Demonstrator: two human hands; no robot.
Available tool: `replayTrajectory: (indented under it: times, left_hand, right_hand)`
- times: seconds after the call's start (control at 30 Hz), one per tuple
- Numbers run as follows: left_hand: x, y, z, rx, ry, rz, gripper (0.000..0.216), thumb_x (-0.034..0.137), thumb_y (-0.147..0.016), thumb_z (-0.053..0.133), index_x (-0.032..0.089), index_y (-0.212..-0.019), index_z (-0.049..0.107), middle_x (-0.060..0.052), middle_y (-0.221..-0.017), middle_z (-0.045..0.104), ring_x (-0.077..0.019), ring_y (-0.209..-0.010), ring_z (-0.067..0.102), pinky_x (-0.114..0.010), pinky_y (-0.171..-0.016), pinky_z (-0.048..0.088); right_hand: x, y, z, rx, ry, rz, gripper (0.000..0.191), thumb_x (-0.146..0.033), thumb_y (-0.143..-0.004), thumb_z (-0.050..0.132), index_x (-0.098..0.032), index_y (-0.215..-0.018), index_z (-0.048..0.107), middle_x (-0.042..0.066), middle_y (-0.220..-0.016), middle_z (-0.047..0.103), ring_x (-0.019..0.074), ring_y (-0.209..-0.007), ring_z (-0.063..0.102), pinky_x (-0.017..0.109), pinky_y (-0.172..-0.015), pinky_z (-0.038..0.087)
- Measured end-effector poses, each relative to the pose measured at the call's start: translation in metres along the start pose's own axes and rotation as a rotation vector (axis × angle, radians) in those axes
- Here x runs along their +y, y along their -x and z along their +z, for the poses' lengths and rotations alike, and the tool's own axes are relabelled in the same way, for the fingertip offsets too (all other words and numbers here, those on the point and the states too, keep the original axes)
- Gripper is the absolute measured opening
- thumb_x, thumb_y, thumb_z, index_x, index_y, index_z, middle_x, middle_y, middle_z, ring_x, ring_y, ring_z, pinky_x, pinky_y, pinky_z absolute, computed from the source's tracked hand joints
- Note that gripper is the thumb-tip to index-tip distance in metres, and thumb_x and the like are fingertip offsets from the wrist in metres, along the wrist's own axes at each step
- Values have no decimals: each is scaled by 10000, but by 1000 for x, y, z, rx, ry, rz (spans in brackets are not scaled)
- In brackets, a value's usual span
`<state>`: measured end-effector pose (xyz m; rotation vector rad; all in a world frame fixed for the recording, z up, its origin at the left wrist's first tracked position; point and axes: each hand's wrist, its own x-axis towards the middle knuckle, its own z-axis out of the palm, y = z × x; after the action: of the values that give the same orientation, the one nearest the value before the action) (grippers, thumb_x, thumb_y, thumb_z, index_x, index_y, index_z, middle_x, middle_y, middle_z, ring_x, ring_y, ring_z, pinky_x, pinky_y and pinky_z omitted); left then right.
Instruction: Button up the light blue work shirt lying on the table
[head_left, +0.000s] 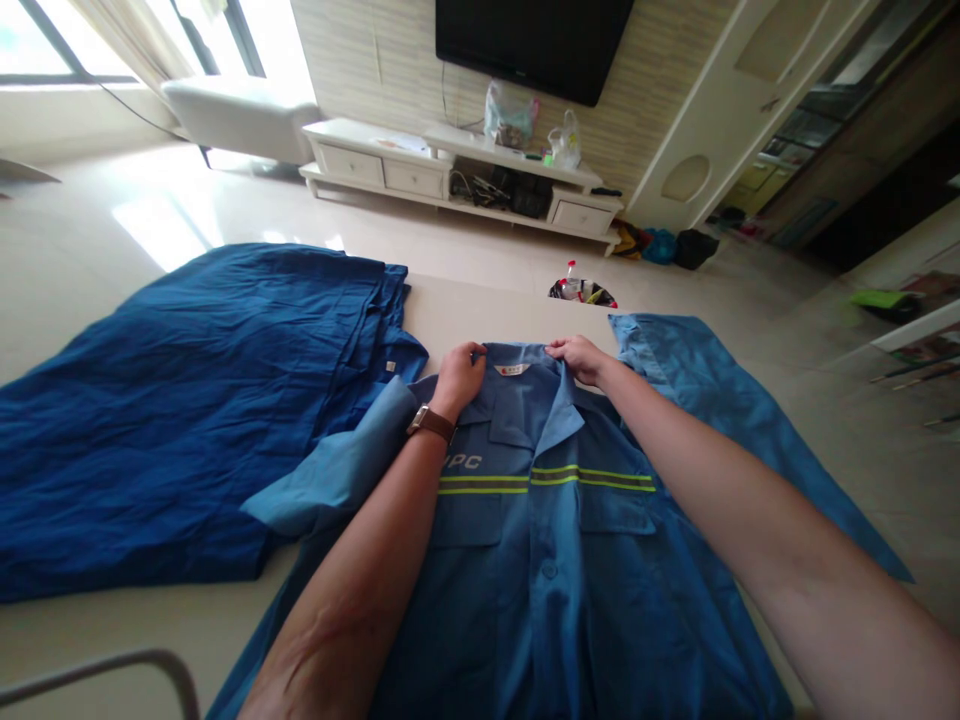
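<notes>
A blue work jacket [517, 560] lies front up on the pale table [480, 300], its collar at the far side. Yellow-edged reflective stripes cross its chest, and a white label shows inside the neck. My left hand [461, 378], with a brown-strapped watch [431, 424] on the wrist, pinches the left end of the collar. At the collar's right end, my right hand [579, 358] grips the cloth between thumb and fingers. One light-blue sleeve [337, 470] is bent out to the left; the other sleeve [720, 400] reaches over the table's right side.
Darker blue garments [210, 420] lie stacked on the left of the table. Beyond the far edge stands a bag with a red-capped bottle [571, 285]. A white TV cabinet [412, 175] lines the wall. A curved grey bar [150, 660] shows at lower left.
</notes>
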<state>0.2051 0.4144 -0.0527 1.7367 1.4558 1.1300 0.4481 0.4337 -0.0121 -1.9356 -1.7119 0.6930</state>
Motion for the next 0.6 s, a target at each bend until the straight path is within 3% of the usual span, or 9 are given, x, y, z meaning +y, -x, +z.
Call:
replayTrajectory:
  times: [0.17, 0.33, 0.47, 0.6]
  left_hand:
    - [-1, 0, 4, -15, 32, -5, 305, 81, -875, 505, 207, -948, 774, -79, -1034, 785, -234, -1011, 703, -385, -1017, 523]
    - [3, 1, -1, -29, 2, -17, 219, 123, -870, 543, 199, -951, 732, -81, -985, 766, -231, -948, 691, -370, -954, 531]
    - [4, 2, -5, 9, -55, -67, 266, 123, -816, 617, 192, -1067, 672, -87, -927, 739, -238, -870, 679, -368, -874, 528]
    - [2, 1, -5, 48, -80, -97, 297, 127, -844, 597, 201, -1130, 625, -74, -874, 733, -247, -835, 678, -370, -836, 511]
  right_hand:
    - [7, -2, -12, -81, 54, 61, 34, -157, -763, 731, -139, -787, 716, 54, -665, 706, 170, -594, 630, 280, -624, 527]
    - [10, 1, -5, 28, 214, 8, 115, -227, -753, 765, -179, -846, 718, 45, -820, 738, 179, -795, 662, 273, -788, 501]
    - [18, 11, -2, 124, 353, -69, 223, -384, -830, 704, -199, -955, 705, 43, -853, 726, 188, -791, 649, 275, -761, 481]
    - [24, 29, -13, 211, 331, -129, 328, -404, -856, 647, -177, -1093, 656, 70, -911, 695, 220, -804, 629, 324, -779, 500]
